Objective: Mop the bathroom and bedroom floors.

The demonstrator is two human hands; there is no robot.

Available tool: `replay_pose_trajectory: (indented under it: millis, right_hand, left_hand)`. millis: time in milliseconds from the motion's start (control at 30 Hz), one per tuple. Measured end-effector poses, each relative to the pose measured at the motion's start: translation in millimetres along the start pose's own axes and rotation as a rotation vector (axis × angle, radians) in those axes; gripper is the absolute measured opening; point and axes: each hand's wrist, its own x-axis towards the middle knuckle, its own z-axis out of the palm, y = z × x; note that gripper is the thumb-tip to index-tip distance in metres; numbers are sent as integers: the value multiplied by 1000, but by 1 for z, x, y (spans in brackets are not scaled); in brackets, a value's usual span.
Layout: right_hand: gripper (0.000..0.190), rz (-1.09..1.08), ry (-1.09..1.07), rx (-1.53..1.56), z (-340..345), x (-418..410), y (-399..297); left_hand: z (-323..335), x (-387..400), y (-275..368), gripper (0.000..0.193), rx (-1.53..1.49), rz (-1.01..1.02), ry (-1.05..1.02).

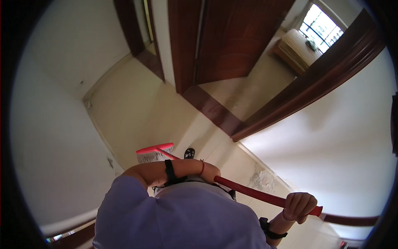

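Note:
My right hand [300,205] is closed around the red handle [252,192] of a broom, close to its end. My left forearm crosses in front of my body, and my left hand [212,171] grips the same handle lower down; its fingers are mostly hidden. The broom's pink-red head [154,148] with grey bristles [152,157] is at the floor on my left, beyond my left arm. Part of the shaft is hidden behind that forearm. A dark patterned shoe [189,153] shows on the tiled floor just beside the broom's shaft.
Ahead, a brown wooden door [233,40] stands open above a dark red threshold [213,107]. Past it are a bed with a mattress [298,46] and a barred window. White walls [311,146] flank me on both sides. Peeling patches [262,180] mark the right wall's base.

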Motion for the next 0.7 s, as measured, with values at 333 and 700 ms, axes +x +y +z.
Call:
replay_pose_trajectory:
  millis: [333,700]
  right_hand:
    - [23,147,122,-587,3,176,72]
    - [19,151,-334,-1155,-227,290,271]
  left_hand:
    - [-211,28,-55,20,241,262,-92]
    - [-388,117,-230,23,13,133,544]
